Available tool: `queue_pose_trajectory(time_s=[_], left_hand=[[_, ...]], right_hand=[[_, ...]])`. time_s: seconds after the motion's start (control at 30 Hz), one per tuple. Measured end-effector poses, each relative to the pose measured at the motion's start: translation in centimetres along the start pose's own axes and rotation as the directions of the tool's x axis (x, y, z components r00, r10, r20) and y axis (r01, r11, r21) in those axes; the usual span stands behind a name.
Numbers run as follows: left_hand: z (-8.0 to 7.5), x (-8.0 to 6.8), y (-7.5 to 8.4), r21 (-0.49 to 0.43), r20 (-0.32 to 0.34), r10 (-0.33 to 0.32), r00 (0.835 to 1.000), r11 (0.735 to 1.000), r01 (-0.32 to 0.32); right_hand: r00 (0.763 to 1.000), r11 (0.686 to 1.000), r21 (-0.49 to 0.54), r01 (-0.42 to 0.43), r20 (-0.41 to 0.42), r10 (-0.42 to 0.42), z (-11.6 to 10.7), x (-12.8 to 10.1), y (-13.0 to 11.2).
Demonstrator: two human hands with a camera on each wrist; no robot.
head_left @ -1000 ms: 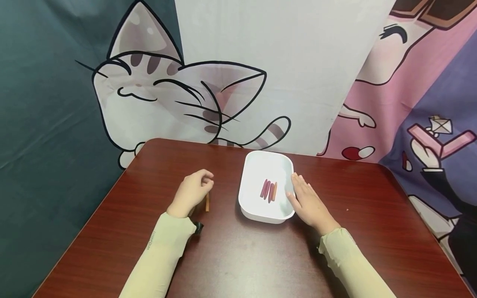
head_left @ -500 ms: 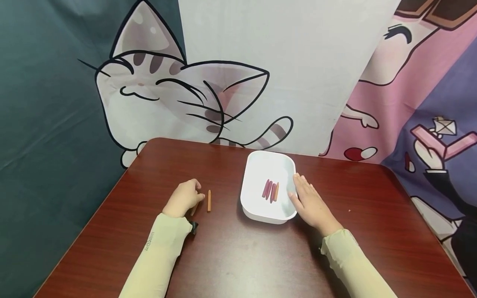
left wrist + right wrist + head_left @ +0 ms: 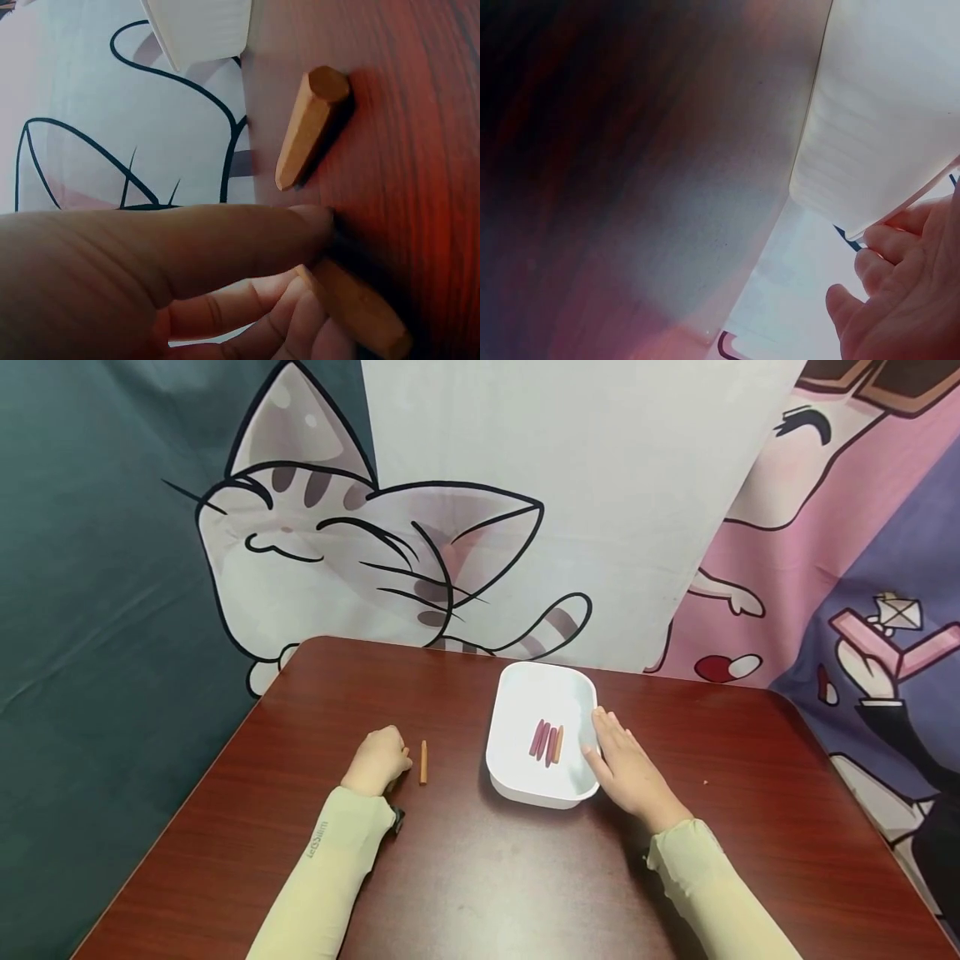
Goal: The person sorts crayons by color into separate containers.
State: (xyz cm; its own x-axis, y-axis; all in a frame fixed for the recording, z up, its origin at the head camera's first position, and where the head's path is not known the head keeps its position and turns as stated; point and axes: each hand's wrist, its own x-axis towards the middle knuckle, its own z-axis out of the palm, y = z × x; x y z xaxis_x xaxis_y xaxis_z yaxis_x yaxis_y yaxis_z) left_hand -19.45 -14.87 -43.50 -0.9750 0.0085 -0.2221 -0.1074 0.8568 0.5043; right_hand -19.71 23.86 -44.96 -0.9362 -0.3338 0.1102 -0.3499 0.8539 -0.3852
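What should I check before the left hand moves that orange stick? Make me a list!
1. White tray upright: ok.
2. Right hand touching the tray's side: ok.
3. Left hand at an orange stick: ok.
4. Hold on that stick firm: cannot tell.
5. Bare floor around the row of sticks in the tray: ok.
6. All sticks inside the tray: not ok; another orange stick lies on the table.

White tray [image 3: 516, 710], purplish crayons [image 3: 543, 742], orange crayons [image 3: 423, 763], red-brown wood-grain table [image 3: 457, 852], pale yellow-green sleeves [image 3: 322, 868], and grey-striped cartoon cat [image 3: 258, 585]!
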Motion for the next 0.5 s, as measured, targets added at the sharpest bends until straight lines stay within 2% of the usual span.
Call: queue_pose_trajectory(time_s=[0.33, 0.5], left_hand=[[-0.4, 0.12, -0.11, -0.041, 0.031, 0.001, 1.0, 0.999, 0.0], [-0.68, 0.13, -0.24, -0.065, -0.001, 0.003, 1.0, 0.998, -0.003]], right_hand=[[1.0, 1.0, 0.005, -0.002, -0.005, 0.002, -0.26, -0.08, -0.3], [1.0, 1.0, 0.001, -0.001, -0.003, 0.001, -0.21, -0.12, -0.38]])
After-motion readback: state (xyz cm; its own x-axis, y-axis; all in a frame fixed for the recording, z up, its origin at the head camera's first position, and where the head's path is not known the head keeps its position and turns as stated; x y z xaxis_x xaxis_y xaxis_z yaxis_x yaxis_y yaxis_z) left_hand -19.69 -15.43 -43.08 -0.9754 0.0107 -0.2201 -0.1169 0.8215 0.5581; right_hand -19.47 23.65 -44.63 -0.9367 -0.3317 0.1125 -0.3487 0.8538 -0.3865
